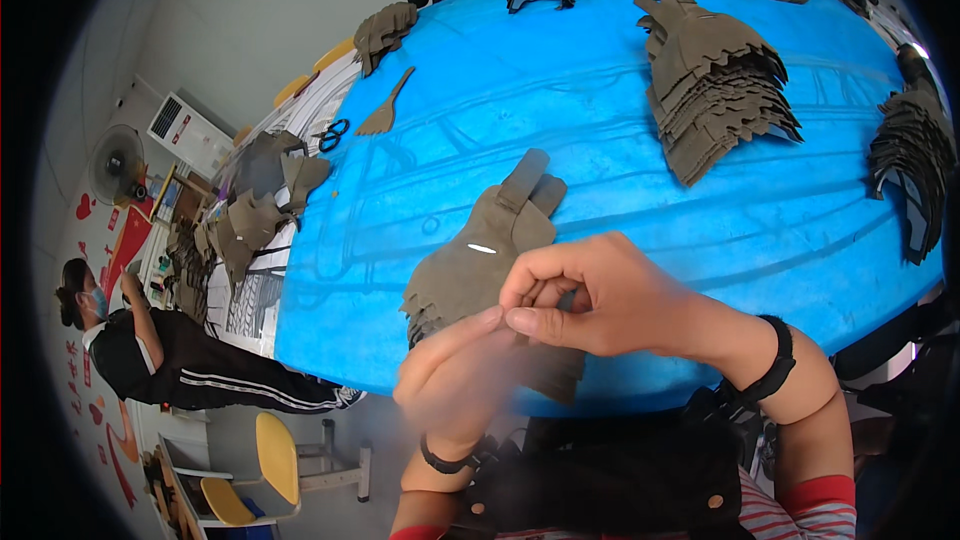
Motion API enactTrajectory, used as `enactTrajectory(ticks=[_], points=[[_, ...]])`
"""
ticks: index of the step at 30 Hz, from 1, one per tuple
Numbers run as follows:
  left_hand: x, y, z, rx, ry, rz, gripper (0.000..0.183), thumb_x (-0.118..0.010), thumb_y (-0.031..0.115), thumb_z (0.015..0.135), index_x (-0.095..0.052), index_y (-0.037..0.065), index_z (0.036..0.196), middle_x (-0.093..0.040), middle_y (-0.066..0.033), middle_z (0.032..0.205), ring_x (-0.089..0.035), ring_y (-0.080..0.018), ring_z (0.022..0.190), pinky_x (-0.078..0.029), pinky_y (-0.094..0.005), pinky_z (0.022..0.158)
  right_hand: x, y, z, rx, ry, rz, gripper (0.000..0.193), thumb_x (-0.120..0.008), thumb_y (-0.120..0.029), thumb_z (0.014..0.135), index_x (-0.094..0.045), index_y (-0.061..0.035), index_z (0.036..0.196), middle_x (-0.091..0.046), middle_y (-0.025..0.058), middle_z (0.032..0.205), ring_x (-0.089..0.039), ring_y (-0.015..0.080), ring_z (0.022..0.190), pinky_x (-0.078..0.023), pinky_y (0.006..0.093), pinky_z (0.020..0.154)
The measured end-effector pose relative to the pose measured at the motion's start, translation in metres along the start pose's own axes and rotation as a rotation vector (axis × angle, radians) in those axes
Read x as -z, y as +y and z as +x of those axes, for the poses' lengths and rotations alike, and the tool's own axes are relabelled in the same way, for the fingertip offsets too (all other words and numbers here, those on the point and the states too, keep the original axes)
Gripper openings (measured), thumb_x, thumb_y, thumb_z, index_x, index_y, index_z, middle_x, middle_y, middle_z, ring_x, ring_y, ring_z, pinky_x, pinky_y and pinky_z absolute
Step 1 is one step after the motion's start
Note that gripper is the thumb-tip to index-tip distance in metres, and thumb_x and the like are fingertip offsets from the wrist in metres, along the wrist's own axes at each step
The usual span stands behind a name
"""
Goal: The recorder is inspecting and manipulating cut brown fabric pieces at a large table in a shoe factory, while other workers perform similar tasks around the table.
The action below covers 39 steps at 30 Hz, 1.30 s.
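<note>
My left hand (450, 365) and my right hand (610, 295) meet fingertip to fingertip above the near edge of the table. The right thumb and forefinger are pinched together, and the left fingers are closed against them. Whatever lies between the fingertips is too small or hidden to name. Part of the left hand is blurred. Beneath and just beyond the hands lies a small stack of grey-brown cut fabric pieces (465, 265) with jagged edges. A short white slit or mark shows on its top piece, and a strap-like end points away from me.
The blue-covered table (590, 140) carries a tall fabric stack (710, 90) and another stack (910, 170) at right. Black scissors (333, 135) and a single fabric piece (385, 115) lie far left. A person (150, 340) stands left; others sit across. A yellow chair (278, 455) stands lower left.
</note>
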<state>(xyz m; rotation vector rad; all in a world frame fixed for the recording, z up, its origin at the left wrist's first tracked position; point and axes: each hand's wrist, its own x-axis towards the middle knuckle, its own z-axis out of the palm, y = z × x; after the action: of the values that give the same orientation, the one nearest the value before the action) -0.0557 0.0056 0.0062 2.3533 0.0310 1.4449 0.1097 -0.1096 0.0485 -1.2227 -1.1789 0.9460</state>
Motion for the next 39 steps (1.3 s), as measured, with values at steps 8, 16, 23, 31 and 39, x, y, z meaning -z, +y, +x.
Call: enactTrajectory(ticks=[8, 16, 23, 31, 39], points=[[-0.002, -0.002, 0.000, 0.055, -0.016, -0.040, 0.021, -0.084, 0.003, 0.073, -0.071, 0.002, 0.089, -0.069, -0.0128, 0.096, -0.066, -0.0172, 0.077, -0.053, -0.0264, 0.062, 0.009, 0.013, 0.002, -0.073, -0.099, -0.008, 0.012, -0.070, -0.016, 0.087, -0.070, -0.0049, 0.091, -0.068, 0.0009, 0.075, -0.057, 0.0043, 0.059, -0.042, 0.0224, 0.054], [0.002, -0.008, -0.016, 0.144, 0.086, 0.065, 0.008, -0.069, 0.005, 0.088, -0.068, -0.001, 0.094, -0.068, -0.0158, 0.101, -0.065, -0.0157, 0.076, -0.050, -0.0247, 0.064, 0.012, 0.023, 0.003, -0.057, 0.075, 0.102, 0.010, -0.067, -0.010, 0.088, -0.070, -0.0033, 0.094, -0.065, 0.0001, 0.077, -0.055, 0.0046, 0.061, -0.042, 0.0222, 0.056], [0.001, -0.014, -0.009, 0.211, 0.051, 0.243, 0.009, -0.066, 0.004, 0.091, -0.069, -0.002, 0.096, -0.070, -0.0131, 0.097, -0.062, -0.0132, 0.070, -0.048, -0.0235, 0.061, 0.016, 0.027, 0.003, -0.064, 0.219, 0.042, 0.011, -0.063, -0.006, 0.089, -0.069, -0.0001, 0.097, -0.063, 0.0034, 0.086, -0.059, 0.0065, 0.066, -0.045, 0.0242, 0.060], [0.010, -0.021, -0.037, 0.334, 0.093, 0.269, 0.011, -0.066, 0.007, 0.091, -0.071, 0.000, 0.099, -0.068, -0.0094, 0.088, -0.060, -0.0114, 0.067, -0.046, -0.0232, 0.058, 0.001, 0.040, 0.009, 0.110, 0.269, -0.298, 0.008, -0.065, -0.003, 0.086, -0.067, -0.0023, 0.094, -0.063, 0.0080, 0.085, -0.061, 0.0141, 0.067, -0.047, 0.0270, 0.062], [0.026, -0.001, 0.022, 0.160, -0.319, 0.575, 0.027, -0.071, 0.008, 0.082, -0.072, 0.006, 0.109, -0.061, -0.0086, 0.080, -0.058, -0.0215, 0.068, -0.046, -0.0309, 0.063, -0.015, 0.045, 0.017, 0.198, 0.414, -0.442, 0.006, -0.067, -0.002, 0.085, -0.065, -0.0023, 0.091, -0.059, 0.0102, 0.083, -0.062, 0.0213, 0.068, -0.049, 0.0326, 0.064]])
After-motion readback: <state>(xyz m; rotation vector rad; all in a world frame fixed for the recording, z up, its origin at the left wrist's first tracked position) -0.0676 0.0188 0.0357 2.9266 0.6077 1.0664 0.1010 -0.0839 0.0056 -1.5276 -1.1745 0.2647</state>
